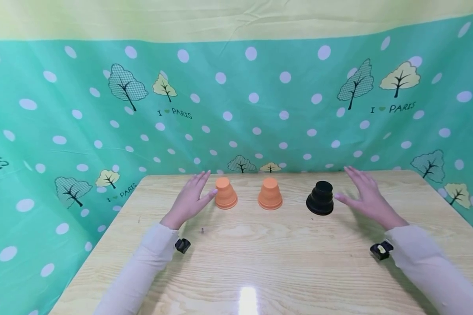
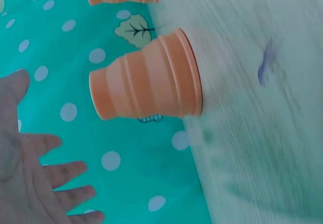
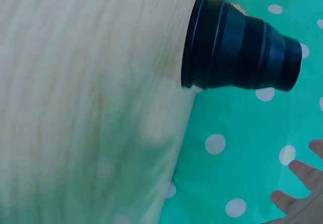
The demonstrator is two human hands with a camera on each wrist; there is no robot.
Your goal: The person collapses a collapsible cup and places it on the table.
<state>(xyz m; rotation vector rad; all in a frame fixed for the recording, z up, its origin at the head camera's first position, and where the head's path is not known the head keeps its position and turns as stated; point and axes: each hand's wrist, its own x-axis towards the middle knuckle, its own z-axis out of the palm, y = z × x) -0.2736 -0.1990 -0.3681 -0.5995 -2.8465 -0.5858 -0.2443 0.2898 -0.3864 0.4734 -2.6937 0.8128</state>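
Two orange stepped cups, narrow end up, stand toward the back of the table: the left orange cup point(image 1: 225, 194) and the middle orange cup point(image 1: 270, 195). To their right is a black stepped cup point(image 1: 320, 199), also narrow end up. My left hand point(image 1: 191, 199) hovers beside the left orange cup, fingers spread and holding nothing; its thumb overlaps that cup in the head view. On the other side, my right hand point(image 1: 366, 197) is held with fingers extended just right of the black cup. In the right wrist view the black cup point(image 3: 242, 45) appears apart from the fingertips.
The wooden table point(image 1: 260, 253) meets a green dotted curtain point(image 1: 236, 100) right behind the cups. A small purple mark point(image 2: 264, 65) shows on the tabletop near the left hand. Dark wrist devices sit under both cuffs.
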